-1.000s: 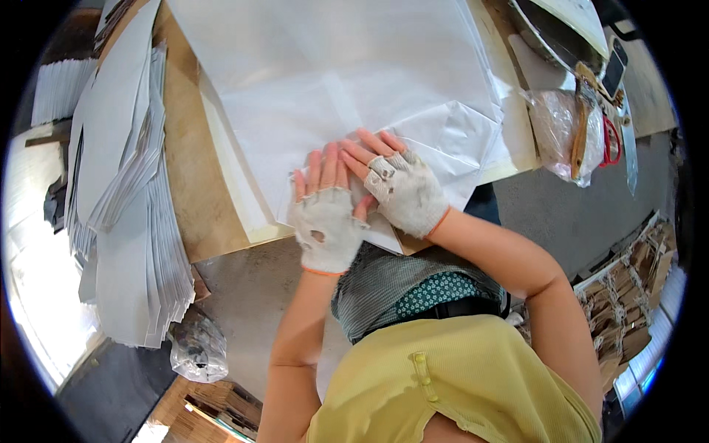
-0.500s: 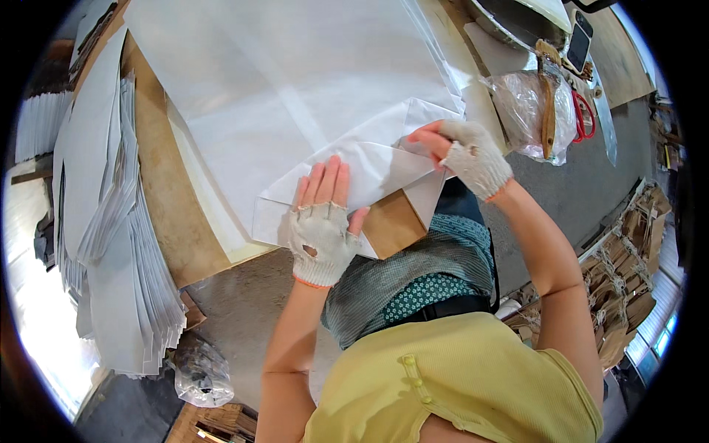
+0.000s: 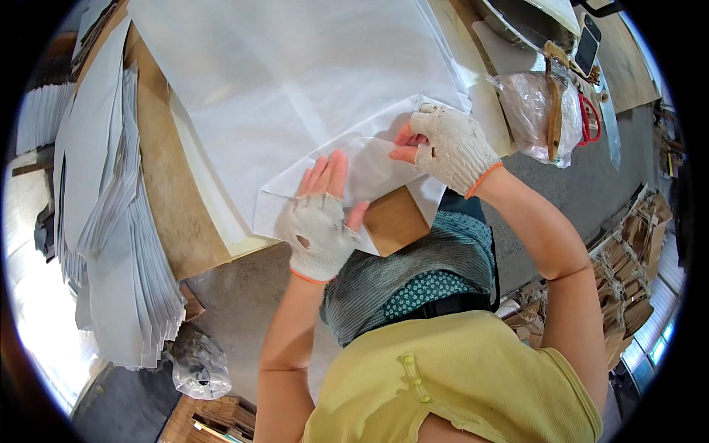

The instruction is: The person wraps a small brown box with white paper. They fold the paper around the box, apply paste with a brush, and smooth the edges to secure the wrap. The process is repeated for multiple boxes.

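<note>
A white paper sheet [image 3: 281,188] with folded flaps lies at the near edge of a stack of large white sheets [image 3: 244,81]. Its lower part shows a square of brown board [image 3: 397,220], which juts past the table edge. My left hand [image 3: 323,214], in a fingerless white knit glove, rests flat on the folded paper, fingers stretched and thumb apart. To the right, my right hand [image 3: 443,144], gloved alike, pinches the corner of a thin white flap [image 3: 373,162] between thumb and fingers. Part of the flap is hidden under the left hand.
Many folded white sheets [image 3: 125,258] hang over the table's left side. At the right lie a plastic bag [image 3: 523,111], a wooden-handled brush [image 3: 554,118], red-handled scissors [image 3: 588,122], a phone [image 3: 588,48] and a metal basin [image 3: 509,22]. Bundled brown board pieces [image 3: 628,273] stand on the floor.
My right hand has moved a little to the left and turned over, drawing the flap's corner inward across the fold. My left hand stays on the paper, almost unmoved.
</note>
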Motion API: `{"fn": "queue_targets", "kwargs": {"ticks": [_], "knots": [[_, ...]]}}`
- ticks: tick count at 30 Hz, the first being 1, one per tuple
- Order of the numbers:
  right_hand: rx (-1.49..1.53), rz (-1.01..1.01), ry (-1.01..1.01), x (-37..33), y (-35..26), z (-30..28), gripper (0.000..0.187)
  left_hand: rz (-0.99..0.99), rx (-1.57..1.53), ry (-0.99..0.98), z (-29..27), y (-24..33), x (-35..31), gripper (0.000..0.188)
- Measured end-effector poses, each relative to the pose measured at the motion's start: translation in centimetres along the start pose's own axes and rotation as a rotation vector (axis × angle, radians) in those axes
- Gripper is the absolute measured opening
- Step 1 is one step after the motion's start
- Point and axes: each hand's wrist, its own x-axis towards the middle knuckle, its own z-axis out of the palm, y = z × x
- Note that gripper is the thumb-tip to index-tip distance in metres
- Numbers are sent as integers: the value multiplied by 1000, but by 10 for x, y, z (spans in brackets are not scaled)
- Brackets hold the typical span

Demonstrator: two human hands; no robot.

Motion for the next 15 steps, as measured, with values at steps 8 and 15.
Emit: {"fn": "queue_targets", "kwargs": {"ticks": [8, 15], "knots": [[176, 95, -167, 5, -6, -3, 16, 40, -164, 166, 5, -34, 6, 53], [439, 62, -245, 5, 12, 4, 18, 35, -127, 190, 6, -29, 7, 53]]}}
